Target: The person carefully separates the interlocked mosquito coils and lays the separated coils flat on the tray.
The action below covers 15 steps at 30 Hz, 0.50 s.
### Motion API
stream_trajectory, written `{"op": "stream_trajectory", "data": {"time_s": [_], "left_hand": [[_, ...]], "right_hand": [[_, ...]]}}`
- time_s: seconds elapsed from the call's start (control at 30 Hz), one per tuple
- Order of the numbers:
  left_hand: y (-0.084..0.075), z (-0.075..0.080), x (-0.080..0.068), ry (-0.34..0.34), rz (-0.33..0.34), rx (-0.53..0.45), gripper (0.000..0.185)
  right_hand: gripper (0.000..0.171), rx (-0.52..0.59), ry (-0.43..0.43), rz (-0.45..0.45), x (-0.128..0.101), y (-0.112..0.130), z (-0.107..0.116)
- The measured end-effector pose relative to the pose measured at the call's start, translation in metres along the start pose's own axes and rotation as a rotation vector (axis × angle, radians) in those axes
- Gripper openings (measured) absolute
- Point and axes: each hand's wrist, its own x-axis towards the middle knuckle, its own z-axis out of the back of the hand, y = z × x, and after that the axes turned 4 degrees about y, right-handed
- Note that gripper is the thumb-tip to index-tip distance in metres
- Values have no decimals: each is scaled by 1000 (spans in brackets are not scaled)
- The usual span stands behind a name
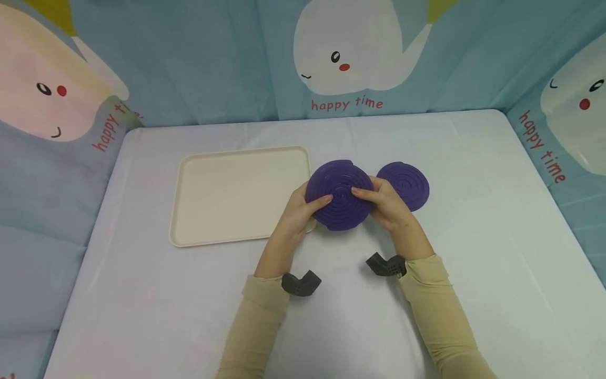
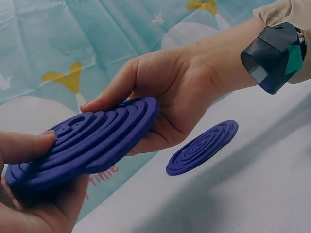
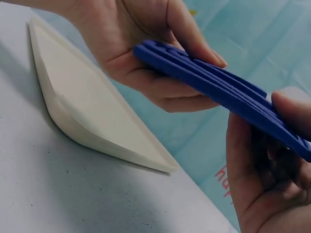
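A round purple coaster with spiral ridges (image 1: 342, 215) is held up over the table between both hands. My left hand (image 1: 297, 208) pinches its left side, thumb on the ridged face and fingers underneath. On the opposite side my right hand (image 1: 389, 206) grips it the same way, the two thumb tips near its centre. The left wrist view shows the coaster (image 2: 112, 141) tilted, clear of the tabletop. A second purple coaster (image 1: 411, 185) lies flat on the table, just beyond the right hand, its left edge close to the fingers.
A cream rectangular tray (image 1: 236, 197) lies left of the hands, its right end partly behind the left hand and held coaster. White cloth covers the table (image 1: 497, 237). A blue curtain with whale prints (image 1: 236, 63) hangs along the back and sides.
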Motion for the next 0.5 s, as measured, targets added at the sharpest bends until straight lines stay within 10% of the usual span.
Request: {"op": "stream_trajectory", "data": {"time_s": [0.5], "left_hand": [[-1, 6, -2, 156, 43, -89, 62]], "right_hand": [[28, 21, 28, 25, 0, -3, 2]]}}
